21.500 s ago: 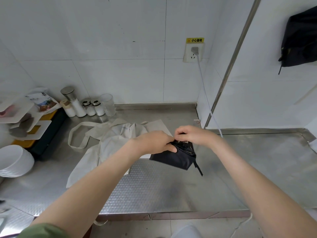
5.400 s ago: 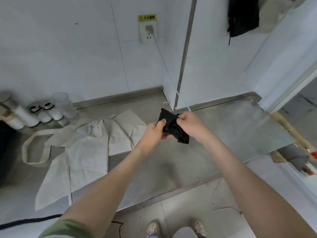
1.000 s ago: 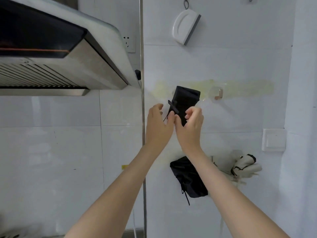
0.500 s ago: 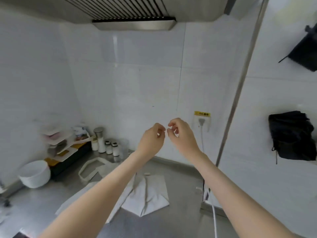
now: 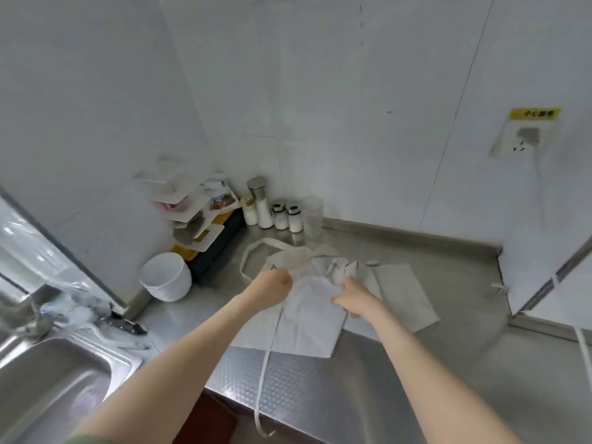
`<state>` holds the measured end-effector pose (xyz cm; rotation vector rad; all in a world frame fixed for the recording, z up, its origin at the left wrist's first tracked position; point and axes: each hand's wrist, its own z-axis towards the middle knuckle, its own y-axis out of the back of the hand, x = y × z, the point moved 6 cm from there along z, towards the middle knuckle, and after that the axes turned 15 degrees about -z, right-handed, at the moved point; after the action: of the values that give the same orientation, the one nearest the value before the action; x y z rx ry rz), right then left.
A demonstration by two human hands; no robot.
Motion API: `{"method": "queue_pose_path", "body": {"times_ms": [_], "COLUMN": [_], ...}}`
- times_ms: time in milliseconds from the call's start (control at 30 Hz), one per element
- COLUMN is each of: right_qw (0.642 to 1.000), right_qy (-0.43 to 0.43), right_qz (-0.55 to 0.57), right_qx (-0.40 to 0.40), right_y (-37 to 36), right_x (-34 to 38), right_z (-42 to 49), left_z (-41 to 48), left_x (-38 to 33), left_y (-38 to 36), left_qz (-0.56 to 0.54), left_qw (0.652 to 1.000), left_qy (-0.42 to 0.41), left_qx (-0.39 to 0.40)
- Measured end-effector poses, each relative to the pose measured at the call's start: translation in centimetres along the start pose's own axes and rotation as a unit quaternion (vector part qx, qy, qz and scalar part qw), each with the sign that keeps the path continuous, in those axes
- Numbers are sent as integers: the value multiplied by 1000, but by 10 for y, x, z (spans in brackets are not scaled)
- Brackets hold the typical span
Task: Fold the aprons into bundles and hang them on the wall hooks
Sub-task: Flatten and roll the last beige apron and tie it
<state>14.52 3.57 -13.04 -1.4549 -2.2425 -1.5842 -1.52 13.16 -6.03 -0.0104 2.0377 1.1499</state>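
Two hands, one cream apron [image 5: 307, 318]
Left hand [image 5: 273, 283] grips its top, right hand [image 5: 352, 296] pinches just beside (bit blurry); its length runs from them back toward the surface [image 5: 448, 363] edge.

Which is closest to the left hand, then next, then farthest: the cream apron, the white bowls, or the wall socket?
From the head view:
1. Cream cloth apron: held by the left hand.
2. Stack of white bowls: off to its left.
3. White wall socket under a yellow sticker: far right, high up.
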Motion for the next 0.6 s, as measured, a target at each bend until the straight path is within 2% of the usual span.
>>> {"method": "queue_pose_path", "body": {"times_ms": [100,167,267,333,433,600], "right_qw": [992,983,962,955,970,944], "right_qy": [-100,-135,-208,-238,-202,-113], "right_qz": [76,120,178,174,131,307], "right_qx": [29,41,-1,-27,-37,-41], "right_y": [-57,-87,-113,-121,-126,-86], "right_x": [-20,-23,-27,-28,-21,10], "right_z": [16,18,23,26,28,18], "left_z": [5,7,11,10,12,14], "left_x": [37,56,79,92,104,76], "left_y": [1,-1,-9,-14,-21,-36], "left_qz": [-15,-18,-12,-36,-43,106], "left_qw": [999,998,995,993,992,985], "left_qy": [33,52,67,79,57,-93], "left_qx": [32,42,67,75,106,101]}}
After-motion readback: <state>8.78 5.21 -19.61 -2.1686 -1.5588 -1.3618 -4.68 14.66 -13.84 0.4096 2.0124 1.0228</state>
